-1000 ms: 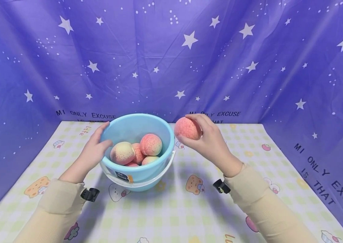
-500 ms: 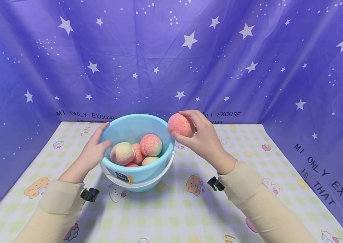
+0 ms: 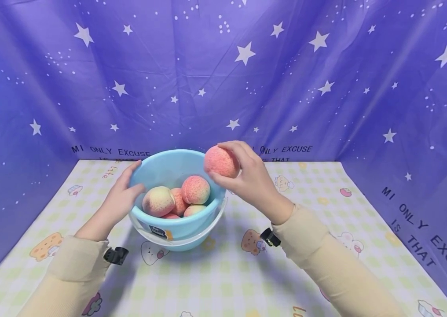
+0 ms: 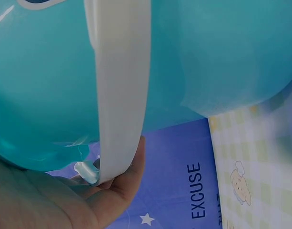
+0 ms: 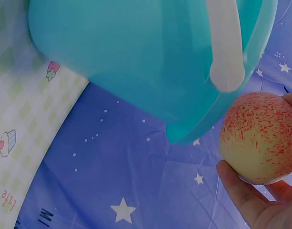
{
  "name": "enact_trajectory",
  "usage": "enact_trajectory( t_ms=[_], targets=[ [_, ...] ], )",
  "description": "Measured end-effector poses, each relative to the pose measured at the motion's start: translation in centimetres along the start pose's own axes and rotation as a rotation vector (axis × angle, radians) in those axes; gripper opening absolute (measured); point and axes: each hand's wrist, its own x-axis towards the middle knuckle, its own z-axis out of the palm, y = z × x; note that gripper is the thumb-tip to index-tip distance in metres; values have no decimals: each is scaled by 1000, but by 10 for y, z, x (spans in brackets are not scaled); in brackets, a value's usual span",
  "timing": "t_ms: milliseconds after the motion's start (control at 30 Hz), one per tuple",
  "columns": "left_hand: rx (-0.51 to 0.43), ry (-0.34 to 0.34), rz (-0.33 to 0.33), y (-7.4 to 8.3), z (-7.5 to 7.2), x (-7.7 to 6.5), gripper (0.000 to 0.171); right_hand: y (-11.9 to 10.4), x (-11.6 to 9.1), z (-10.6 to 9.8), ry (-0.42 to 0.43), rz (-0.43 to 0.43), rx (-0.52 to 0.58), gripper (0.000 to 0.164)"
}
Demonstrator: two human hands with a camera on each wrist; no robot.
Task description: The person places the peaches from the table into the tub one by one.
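A light blue bucket [image 3: 168, 169] stands on the table with several peaches inside, among them a pale yellow one [image 3: 158, 201] and a pink-topped one [image 3: 196, 189]. My left hand [image 3: 116, 198] grips its left rim, the thumb over the edge. In the left wrist view, those fingers lie by the end of the white handle [image 4: 122, 86], which hangs down the bucket's front. My right hand [image 3: 253, 180] holds another peach [image 3: 221, 161] between thumb and fingers, overlapping the right rim in the head view. The right wrist view shows this peach [image 5: 260, 138], red-speckled over yellow, just beyond the rim.
A checked, cartoon-printed cloth [image 3: 223, 281] covers the table. Behind and at both sides hangs a purple curtain [image 3: 223, 79] with white stars, close to the table's back edge. Black straps [image 3: 115, 255] sit at both wrists.
My right hand has carried the peach leftward and slightly up, from beside the bucket to its right rim. The left hand and the bucket keep their place.
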Motion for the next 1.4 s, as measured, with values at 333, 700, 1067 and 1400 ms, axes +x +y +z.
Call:
enact_trajectory(
  t_ms=[333, 700, 1067, 1400],
  targets=[
    [-7, 5, 8, -1, 0, 0, 79, -6, 4, 17, -76, -15, -7, 53],
    [5, 0, -8, -2, -1, 1, 79, -9, 10, 30, -131, -38, -5, 55],
    [6, 3, 0, 0, -1, 1, 79, -13, 13, 39, -191, -37, -16, 56],
    [19, 1, -6, 0, 0, 0, 79, -20, 20, 49, -203, -72, -32, 54]
  ],
)
